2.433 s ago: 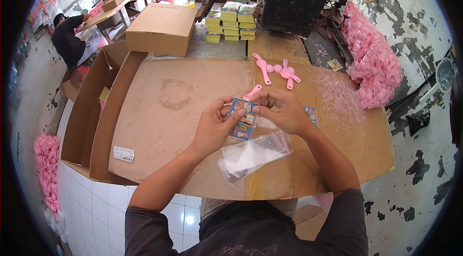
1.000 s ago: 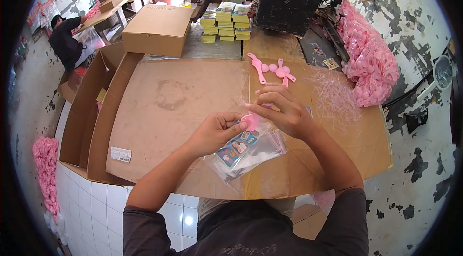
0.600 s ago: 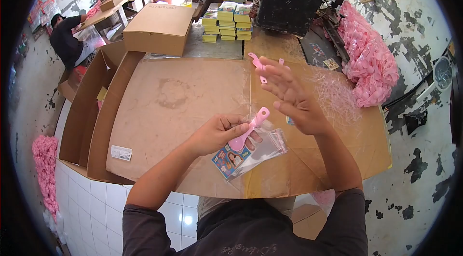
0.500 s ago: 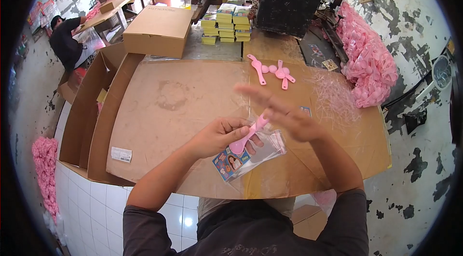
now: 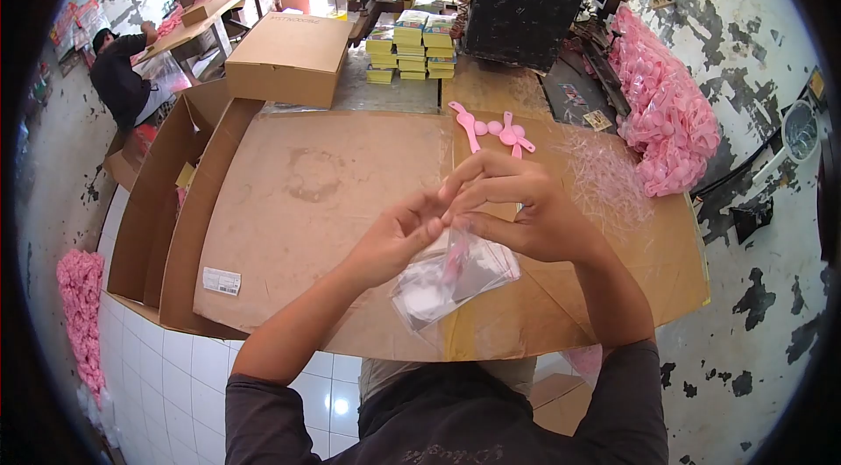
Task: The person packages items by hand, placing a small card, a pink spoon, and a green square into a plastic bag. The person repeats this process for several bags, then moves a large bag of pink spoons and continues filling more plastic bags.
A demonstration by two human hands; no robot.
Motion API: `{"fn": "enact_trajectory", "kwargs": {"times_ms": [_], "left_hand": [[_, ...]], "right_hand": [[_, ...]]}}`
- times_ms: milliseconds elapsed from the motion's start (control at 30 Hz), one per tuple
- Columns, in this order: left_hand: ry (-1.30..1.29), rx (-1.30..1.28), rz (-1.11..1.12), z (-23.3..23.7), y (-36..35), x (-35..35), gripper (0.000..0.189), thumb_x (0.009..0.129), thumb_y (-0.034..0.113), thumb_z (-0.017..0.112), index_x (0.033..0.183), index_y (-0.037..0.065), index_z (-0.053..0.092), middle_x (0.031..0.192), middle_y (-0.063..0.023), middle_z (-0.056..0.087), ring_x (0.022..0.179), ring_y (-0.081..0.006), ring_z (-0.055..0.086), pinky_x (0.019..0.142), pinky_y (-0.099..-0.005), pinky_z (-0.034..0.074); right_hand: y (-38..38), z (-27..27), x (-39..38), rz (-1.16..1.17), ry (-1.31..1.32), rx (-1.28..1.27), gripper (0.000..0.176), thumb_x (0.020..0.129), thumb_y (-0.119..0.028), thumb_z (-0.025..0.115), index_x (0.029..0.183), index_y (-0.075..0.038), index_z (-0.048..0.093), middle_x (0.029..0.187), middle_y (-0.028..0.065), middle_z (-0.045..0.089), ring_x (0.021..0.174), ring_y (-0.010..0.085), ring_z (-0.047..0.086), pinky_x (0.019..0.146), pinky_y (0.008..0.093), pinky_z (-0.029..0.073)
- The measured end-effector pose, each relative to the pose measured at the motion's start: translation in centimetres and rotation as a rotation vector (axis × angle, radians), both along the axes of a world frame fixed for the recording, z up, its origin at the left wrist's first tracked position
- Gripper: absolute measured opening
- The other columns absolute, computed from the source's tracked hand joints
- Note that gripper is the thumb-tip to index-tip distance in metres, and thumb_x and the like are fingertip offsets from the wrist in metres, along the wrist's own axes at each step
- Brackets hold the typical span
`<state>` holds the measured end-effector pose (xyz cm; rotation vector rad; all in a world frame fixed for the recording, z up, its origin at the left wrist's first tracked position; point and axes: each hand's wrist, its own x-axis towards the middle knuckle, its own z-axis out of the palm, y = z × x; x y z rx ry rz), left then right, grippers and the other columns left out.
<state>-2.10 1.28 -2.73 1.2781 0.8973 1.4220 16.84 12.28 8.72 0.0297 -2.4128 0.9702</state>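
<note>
My left hand (image 5: 401, 235) and my right hand (image 5: 523, 206) meet over the near middle of the table, fingertips pinched together at the top of a clear plastic bag (image 5: 457, 246). Something pink, blurred, shows through the bag below my fingers. Under it, more clear bags (image 5: 423, 305) lie flat, with a whitish patch on them. Beyond my right hand are several pink plastic scoops (image 5: 508, 130), partly covered by that hand.
Clear plastic scraps (image 5: 604, 171) lie at the right, beside a large heap of bagged pink scoops (image 5: 670, 106). Stacked cards (image 5: 410, 49), a closed carton (image 5: 287, 53) and a black machine box (image 5: 517, 5) stand behind. An open carton (image 5: 171, 211) adjoins the left edge. A person (image 5: 123, 75) works far left.
My right hand has come down and left to meet my left hand at the bag. The pink scoop held before is now mostly out of sight, and the printed picture card no longer shows.
</note>
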Motion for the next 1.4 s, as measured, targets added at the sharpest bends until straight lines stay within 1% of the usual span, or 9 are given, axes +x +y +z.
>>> {"fn": "enact_trajectory", "kwargs": {"times_ms": [133,300,633,733,833,933,1133,1300,1400], "left_hand": [[0.089,0.068,0.044,1.5,-0.7,-0.5,0.055,0.101,0.023,0.066,0.147,-0.002,0.049,0.14,-0.013,0.061,0.136,-0.0226,0.054,0.118,-0.0408,0.038],[0.455,0.251,0.165,2.6,-1.3,1.0,0.058,0.097,0.011,0.07,0.148,-0.002,0.047,0.142,-0.0141,0.059,0.135,-0.022,0.055,0.117,-0.0402,0.04],[0.146,0.099,0.241,2.6,-1.1,1.6,0.028,0.103,0.001,0.06,0.131,-0.003,0.063,0.11,-0.0131,0.075,0.099,-0.0153,0.072,0.086,-0.0287,0.059],[0.016,0.041,0.239,2.6,-1.0,1.6,0.029,0.103,-0.001,0.057,0.132,-0.004,0.06,0.106,-0.0153,0.076,0.096,-0.0172,0.073,0.086,-0.0292,0.059],[0.019,0.061,0.279,2.6,-0.9,1.6,0.034,0.103,-0.003,0.055,0.137,-0.005,0.055,0.104,-0.0168,0.076,0.095,-0.0184,0.074,0.086,-0.0297,0.059],[0.059,0.096,0.311,2.7,-1.2,1.8,0.039,0.102,-0.003,0.057,0.14,-0.006,0.051,0.1,-0.0157,0.076,0.093,-0.0172,0.074,0.084,-0.0285,0.059],[0.366,0.153,0.412,2.1,-1.4,2.2,0.05,0.098,0.003,0.066,0.144,-0.008,0.048,0.091,-0.0144,0.078,0.082,-0.0152,0.076,0.073,-0.0288,0.06],[0.622,0.186,0.412,2.0,-1.3,2.3,0.051,0.097,0.004,0.068,0.144,-0.007,0.051,0.091,-0.0134,0.078,0.079,-0.0161,0.077,0.074,-0.0333,0.062],[0.512,0.123,0.33,3.4,-1.4,1.9,0.049,0.099,0.002,0.064,0.144,-0.009,0.049,0.096,-0.014,0.078,0.085,-0.0128,0.073,0.081,-0.0296,0.06]], "right_hand": [[-0.4,2.2,0.6,-0.23,-0.019,0.472,0.01,0.086,-0.005,0.078,0.096,-0.004,0.077,0.093,0.0084,0.07,0.088,0.0215,0.068,0.075,0.0346,0.053],[-0.2,1.6,0.2,-0.317,-0.064,0.31,0.013,0.085,-0.008,0.079,0.096,-0.002,0.076,0.086,0.0088,0.069,0.074,0.0228,0.064,0.067,0.0338,0.05],[-0.7,1.5,-0.3,-0.226,-0.063,0.204,0.011,0.09,-0.008,0.074,0.097,0.001,0.072,0.079,0.0088,0.066,0.068,0.0196,0.064,0.062,0.0325,0.049],[-0.3,0.5,-0.5,-0.356,0.009,0.166,0.011,0.089,-0.008,0.075,0.098,-0.002,0.071,0.085,0.0085,0.067,0.075,0.0214,0.065,0.067,0.0342,0.049],[0.3,-0.7,-1.4,-0.465,0.313,0.457,0.017,0.084,-0.006,0.076,0.1,-0.008,0.07,0.097,0.0075,0.067,0.089,0.0229,0.066,0.078,0.037,0.049],[-0.8,-0.3,-1.3,-0.382,0.245,0.722,0.022,0.078,-0.009,0.077,0.098,-0.009,0.069,0.105,0.0059,0.065,0.103,0.0241,0.063,0.086,0.0389,0.046],[-0.5,-2.5,-2.5,-0.412,0.234,1.066,0.024,0.077,-0.018,0.071,0.096,-0.003,0.067,0.101,0.0073,0.062,0.104,0.0231,0.061,0.087,0.0387,0.044],[0.3,-3.0,-2.6,-0.488,0.171,0.955,0.021,0.08,-0.014,0.068,0.097,-0.003,0.064,0.097,0.0096,0.06,0.098,0.0261,0.06,0.086,0.038,0.044],[3.6,-2.6,-0.9,-0.498,0.241,0.776,0.015,0.089,-0.014,0.064,0.099,-0.003,0.061,0.093,0.0087,0.059,0.096,0.0242,0.06,0.082,0.037,0.045]]}}
